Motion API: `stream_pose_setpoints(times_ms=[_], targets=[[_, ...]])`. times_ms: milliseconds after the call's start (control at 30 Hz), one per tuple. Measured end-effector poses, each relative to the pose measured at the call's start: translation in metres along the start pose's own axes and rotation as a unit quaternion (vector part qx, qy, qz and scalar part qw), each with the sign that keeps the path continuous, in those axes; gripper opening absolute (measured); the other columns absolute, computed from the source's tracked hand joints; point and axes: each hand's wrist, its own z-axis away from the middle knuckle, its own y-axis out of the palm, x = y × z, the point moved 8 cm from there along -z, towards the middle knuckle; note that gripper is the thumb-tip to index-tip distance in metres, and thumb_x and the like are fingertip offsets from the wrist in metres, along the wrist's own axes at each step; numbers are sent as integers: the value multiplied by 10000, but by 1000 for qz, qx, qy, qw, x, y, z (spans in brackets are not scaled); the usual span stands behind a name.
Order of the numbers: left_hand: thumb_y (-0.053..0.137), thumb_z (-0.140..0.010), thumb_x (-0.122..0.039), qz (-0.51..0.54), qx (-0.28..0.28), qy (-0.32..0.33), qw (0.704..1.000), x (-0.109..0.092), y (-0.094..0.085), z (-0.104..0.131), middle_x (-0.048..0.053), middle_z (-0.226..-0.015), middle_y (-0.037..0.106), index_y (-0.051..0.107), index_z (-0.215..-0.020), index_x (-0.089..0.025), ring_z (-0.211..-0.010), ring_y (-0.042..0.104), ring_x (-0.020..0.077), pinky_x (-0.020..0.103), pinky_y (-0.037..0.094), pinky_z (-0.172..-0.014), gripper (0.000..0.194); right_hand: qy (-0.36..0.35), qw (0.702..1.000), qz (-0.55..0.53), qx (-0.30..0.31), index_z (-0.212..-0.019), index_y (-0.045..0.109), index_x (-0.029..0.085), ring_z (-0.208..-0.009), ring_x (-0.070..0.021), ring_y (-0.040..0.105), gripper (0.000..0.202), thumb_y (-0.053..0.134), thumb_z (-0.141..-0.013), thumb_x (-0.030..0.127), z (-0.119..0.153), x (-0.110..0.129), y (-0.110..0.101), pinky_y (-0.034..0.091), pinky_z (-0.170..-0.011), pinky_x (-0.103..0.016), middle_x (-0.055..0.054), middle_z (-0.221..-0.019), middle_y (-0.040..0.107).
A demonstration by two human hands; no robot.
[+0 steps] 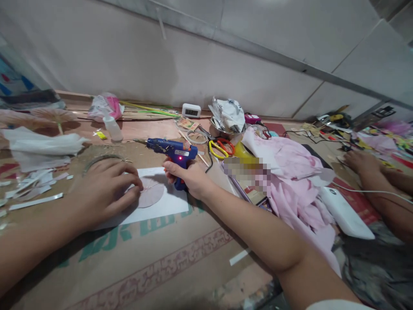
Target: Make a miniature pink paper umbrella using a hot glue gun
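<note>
My right hand is wrapped round the handle of a blue glue gun, whose red light is lit and whose metal nozzle points left. Under it lies a white sheet of paper on brown cardboard. A thin pinkish round piece rests on that sheet. My left hand is palm down at the left side of the round piece, its fingers bent and its fingertips at the piece's edge. Whether the fingertips pinch anything is too small to tell.
White paper strips and a small bottle are on the left. Behind are a clock, yellow-handled scissors and a bowl with plastic. Pink cloth and a white power bank lie right, near another person's arms.
</note>
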Motion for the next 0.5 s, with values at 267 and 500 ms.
stream_pose_setpoints(times_ms=[267,500], targets=[[574,-888,-436,-13,56,71,996,25,11,8,-26,-1372,636,633,-1327,-477,-1287,521,281,455,392,-1089,445,10,1000,-20,17,-823,615,193,-459,-68,518,504,910,-600,536,0,1,3,442,-492,-237,70,-623,605],[522,-918,-501,-22,15,32,999,13,12,4,60,-1285,663,706,-1167,-313,-1245,534,298,489,394,-1096,362,25,999,-19,12,-820,610,201,-464,-68,512,525,907,-582,563,1,0,2,437,-490,-235,71,-633,619]])
